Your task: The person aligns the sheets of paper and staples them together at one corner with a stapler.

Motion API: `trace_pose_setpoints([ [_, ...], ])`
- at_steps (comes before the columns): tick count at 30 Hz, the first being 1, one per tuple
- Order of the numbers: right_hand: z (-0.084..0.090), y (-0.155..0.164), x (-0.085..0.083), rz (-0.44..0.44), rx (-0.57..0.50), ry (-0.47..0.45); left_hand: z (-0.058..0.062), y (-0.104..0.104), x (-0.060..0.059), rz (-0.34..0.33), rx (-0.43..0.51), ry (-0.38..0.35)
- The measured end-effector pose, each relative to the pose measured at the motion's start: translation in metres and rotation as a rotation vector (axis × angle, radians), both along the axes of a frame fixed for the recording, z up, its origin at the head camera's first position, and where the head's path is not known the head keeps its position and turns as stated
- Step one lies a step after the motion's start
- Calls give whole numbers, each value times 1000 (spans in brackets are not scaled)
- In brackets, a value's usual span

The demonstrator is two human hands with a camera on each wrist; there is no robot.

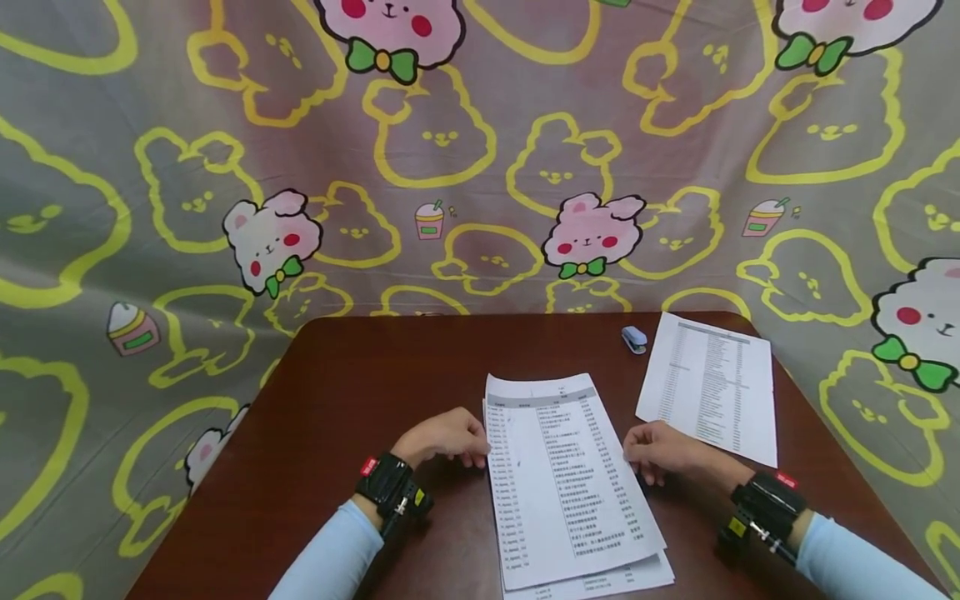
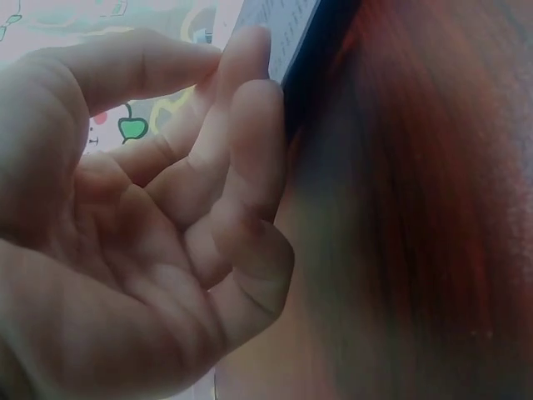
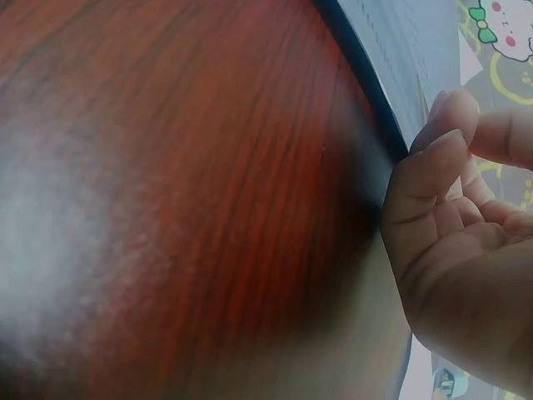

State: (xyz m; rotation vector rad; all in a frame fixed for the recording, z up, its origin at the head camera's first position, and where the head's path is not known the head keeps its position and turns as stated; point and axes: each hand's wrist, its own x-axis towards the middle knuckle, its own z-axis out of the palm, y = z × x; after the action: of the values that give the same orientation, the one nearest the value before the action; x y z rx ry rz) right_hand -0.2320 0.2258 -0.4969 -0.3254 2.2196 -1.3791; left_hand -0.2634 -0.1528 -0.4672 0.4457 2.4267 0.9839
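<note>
Printed sheets of paper [image 1: 558, 483] form a small stack in front of me, the lower sheets peeking out at the near end. At its left edge my left hand [image 1: 448, 437] pinches the paper, fingers curled. My right hand [image 1: 667, 450] grips the opposite edge between thumb and fingers. In the left wrist view the fingertips [image 2: 254, 100] meet the edge of the sheets [image 2: 287, 33], with a dark shadow below. Similarly, the right wrist view has the fingertips [image 3: 441, 150] at the margin of the sheets [image 3: 391, 58].
Another printed sheet [image 1: 708, 387] lies at the back right of the brown table [image 1: 375, 375]. Beside it sits a light blue stapler [image 1: 633, 339]. A patterned curtain [image 1: 465, 150] hangs behind the table and along both sides.
</note>
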Motion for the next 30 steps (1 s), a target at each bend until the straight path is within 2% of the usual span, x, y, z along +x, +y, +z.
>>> trace_pose_setpoints([
  [9, 0, -1, 7, 28, -11, -5, -4, 0, 6, -4, -9, -9],
  [21, 2, 0, 9, 56, 12, 1, -6, -1, 8, 2, -3, -58],
  [30, -2, 2, 9, 60, 29, 6, -7, 1, 11, -26, -25, -38],
])
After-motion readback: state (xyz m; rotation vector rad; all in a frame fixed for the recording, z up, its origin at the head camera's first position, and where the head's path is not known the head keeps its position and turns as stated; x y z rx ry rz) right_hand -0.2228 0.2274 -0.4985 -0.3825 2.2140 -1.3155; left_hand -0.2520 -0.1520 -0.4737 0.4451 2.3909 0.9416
